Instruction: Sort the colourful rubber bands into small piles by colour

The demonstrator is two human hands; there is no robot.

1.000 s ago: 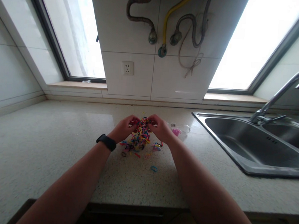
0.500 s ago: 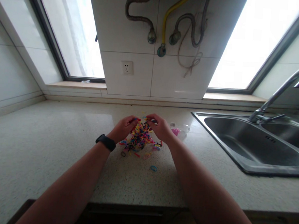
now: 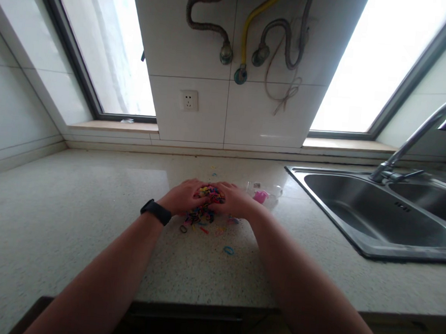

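Note:
A pile of small colourful rubber bands [image 3: 210, 192] lies on the speckled countertop. My left hand [image 3: 186, 196], with a black band on its wrist, curls round the left side of the pile. From the right, my right hand [image 3: 234, 199] curls round the other side. Both thumbs point inward and nearly meet across the near side, and the bands are squeezed up between the palms. Several loose bands are scattered nearer to me, among them a blue band [image 3: 228, 250] and a dark band [image 3: 183, 229]. Fingertips on the far side are partly hidden.
Just right of my right hand lies a clear plastic container [image 3: 277, 191] with a pink piece [image 3: 260, 196] by it. A steel double sink [image 3: 330, 235] with a faucet [image 3: 416, 132] is set into the counter at right. Behind stands a tiled wall with hoses and a socket [image 3: 190, 100].
Both hands have come down from the far top of the pile, towards me, and closed in round its sides. The bands between them are gathered into a tighter heap.

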